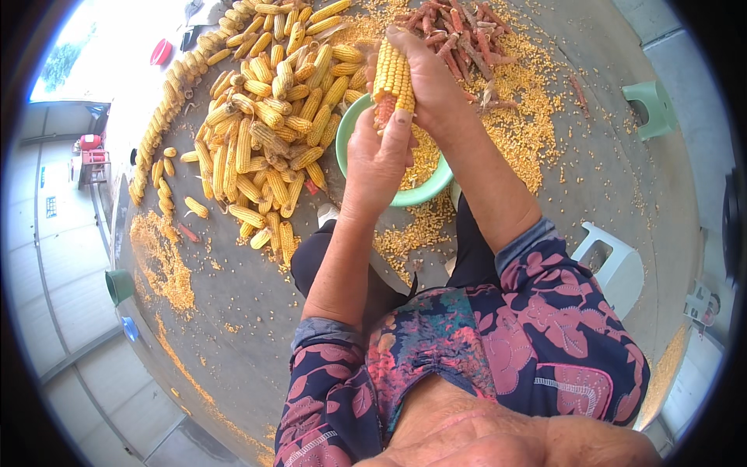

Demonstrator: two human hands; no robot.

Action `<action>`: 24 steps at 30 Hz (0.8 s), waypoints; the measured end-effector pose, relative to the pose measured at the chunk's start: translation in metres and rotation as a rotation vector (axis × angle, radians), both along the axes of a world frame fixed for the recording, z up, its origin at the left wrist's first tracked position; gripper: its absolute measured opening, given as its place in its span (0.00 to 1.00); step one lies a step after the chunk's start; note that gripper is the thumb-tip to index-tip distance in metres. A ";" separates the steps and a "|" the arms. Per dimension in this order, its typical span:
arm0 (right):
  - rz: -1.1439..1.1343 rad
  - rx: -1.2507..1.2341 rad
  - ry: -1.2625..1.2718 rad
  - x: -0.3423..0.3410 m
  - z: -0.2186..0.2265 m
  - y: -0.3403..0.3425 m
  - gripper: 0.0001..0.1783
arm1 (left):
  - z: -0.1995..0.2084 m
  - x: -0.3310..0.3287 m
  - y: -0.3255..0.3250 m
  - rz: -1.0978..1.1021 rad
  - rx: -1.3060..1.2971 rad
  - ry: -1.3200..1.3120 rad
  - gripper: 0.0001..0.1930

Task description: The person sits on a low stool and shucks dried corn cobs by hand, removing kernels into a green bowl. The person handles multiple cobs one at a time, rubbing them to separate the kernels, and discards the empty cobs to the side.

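Both my hands grip one yellow corn cob above a light green basin. My left hand is closed around its lower end, where a reddish patch of core shows bare of kernels. My right hand wraps the upper end and side of the cob. Loose yellow kernels lie in the basin, partly hidden by my hands. Left of the basin is a big heap of unshelled corn cobs.
Stripped red cobs are piled at the far right. Loose kernels are scattered over the grey floor. A green stool stands at right, and a white stool is nearer me. A red machine stands at far left.
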State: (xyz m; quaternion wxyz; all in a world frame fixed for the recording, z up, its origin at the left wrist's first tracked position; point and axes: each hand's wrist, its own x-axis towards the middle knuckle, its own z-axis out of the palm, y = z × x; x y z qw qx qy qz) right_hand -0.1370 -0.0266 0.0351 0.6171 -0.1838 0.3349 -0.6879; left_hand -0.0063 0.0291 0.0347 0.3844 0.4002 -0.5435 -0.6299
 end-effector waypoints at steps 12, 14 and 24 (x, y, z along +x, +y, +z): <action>-0.152 0.010 0.113 0.016 0.001 0.003 0.16 | -0.008 0.002 -0.005 0.193 0.242 0.041 0.28; -0.153 0.017 0.111 0.014 0.000 0.002 0.16 | -0.008 0.003 -0.007 0.172 0.275 0.077 0.29; -0.089 0.043 0.035 0.009 -0.005 -0.001 0.16 | -0.008 0.005 -0.002 0.088 -0.007 -0.089 0.27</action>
